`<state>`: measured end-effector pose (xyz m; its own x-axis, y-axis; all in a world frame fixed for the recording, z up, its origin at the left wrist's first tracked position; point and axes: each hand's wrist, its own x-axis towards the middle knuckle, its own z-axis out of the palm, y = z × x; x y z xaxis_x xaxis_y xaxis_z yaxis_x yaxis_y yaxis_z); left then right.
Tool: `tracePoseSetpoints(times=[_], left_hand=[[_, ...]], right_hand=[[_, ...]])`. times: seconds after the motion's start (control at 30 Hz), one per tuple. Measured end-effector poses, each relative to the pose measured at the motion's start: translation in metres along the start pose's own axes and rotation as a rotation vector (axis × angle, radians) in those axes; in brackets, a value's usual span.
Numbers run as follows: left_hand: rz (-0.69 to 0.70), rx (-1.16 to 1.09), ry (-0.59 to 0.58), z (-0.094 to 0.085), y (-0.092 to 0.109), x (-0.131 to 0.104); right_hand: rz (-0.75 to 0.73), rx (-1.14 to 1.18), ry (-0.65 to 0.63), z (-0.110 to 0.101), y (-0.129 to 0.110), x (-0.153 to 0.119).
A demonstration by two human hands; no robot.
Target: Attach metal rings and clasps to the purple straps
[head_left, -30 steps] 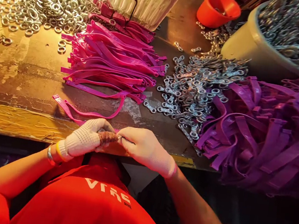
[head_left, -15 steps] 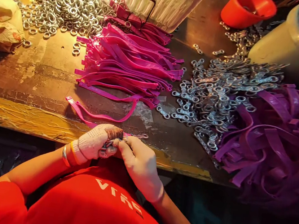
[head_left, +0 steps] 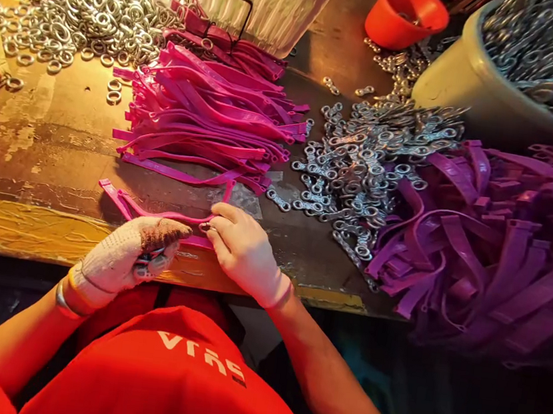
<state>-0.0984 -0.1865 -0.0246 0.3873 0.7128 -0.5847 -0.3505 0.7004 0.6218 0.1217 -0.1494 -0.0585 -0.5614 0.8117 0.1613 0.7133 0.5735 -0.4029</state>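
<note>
My left hand (head_left: pixel 132 256), in a knitted glove with a brown-stained thumb, is closed around several small metal links (head_left: pixel 149 257) that show between its fingers. In a thin white glove, my right hand (head_left: pixel 241 246) pinches a small metal piece (head_left: pixel 204 226) at its fingertips; most of that piece is hidden. The fingertips are over a loose pink strap (head_left: pixel 164 215) lying near the table's front edge. Part of another pink strap (head_left: pixel 196 242) shows between the two hands. Just behind lies a stack of pink straps (head_left: pixel 207 111).
Metal rings (head_left: pixel 104 8) are heaped at the back left, beside a clear plastic bin (head_left: pixel 281 6). To the right are a pile of metal links (head_left: pixel 353 156), purple straps (head_left: pixel 501 261), a red cup (head_left: pixel 400 21) and a pale bucket (head_left: pixel 449 74). The table edge (head_left: pixel 26 230) is taped yellow.
My hands were together at the table edge and are now apart. The right hand has moved forward onto the loose strap, the left back to the left. The view has turned slightly right.
</note>
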Motion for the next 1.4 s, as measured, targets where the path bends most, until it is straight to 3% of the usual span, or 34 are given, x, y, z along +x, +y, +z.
tracePoseSetpoints(times=[0.2, 0.33, 0.43, 0.53, 0.63, 0.77, 0.87, 1.1, 1.2, 1.3, 1.4], left_hand=[[0.199, 0.271, 0.109, 0.001, 0.037, 0.001], [0.186, 0.323, -0.037, 0.015, 0.055, 0.029], [0.071, 0.398, -0.18, 0.026, 0.054, 0.05], [-0.048, 0.473, -0.243, 0.028, 0.047, 0.062], [-0.046, 0.493, -0.262, 0.023, 0.041, 0.064], [-0.062, 0.497, -0.192, 0.015, 0.036, 0.06], [-0.053, 0.53, -0.154, 0.015, 0.033, 0.057], [-0.008, 0.719, -0.176, 0.016, 0.029, 0.052], [0.077, 0.89, -0.22, 0.015, 0.03, 0.053], [0.243, 1.145, -0.217, 0.016, 0.029, 0.059], [0.268, 1.163, -0.213, 0.014, 0.026, 0.065]], right_hand=[[-0.093, 0.268, 0.261, 0.01, -0.011, -0.034], [-0.126, 0.218, 0.258, 0.02, -0.024, -0.044], [-0.105, 0.177, 0.187, 0.025, -0.033, -0.04], [-0.073, 0.201, 0.149, 0.022, -0.038, -0.038], [-0.044, 0.305, 0.22, 0.012, -0.04, -0.042], [0.211, 0.382, 0.353, -0.006, -0.035, -0.047], [0.315, 0.309, 0.287, -0.009, -0.027, -0.038], [0.255, -0.104, 0.143, -0.006, -0.028, -0.012], [0.249, -0.311, 0.092, -0.008, -0.033, -0.009], [0.281, -0.33, 0.095, -0.007, -0.032, -0.007], [0.333, -0.219, 0.065, -0.01, -0.027, -0.005]])
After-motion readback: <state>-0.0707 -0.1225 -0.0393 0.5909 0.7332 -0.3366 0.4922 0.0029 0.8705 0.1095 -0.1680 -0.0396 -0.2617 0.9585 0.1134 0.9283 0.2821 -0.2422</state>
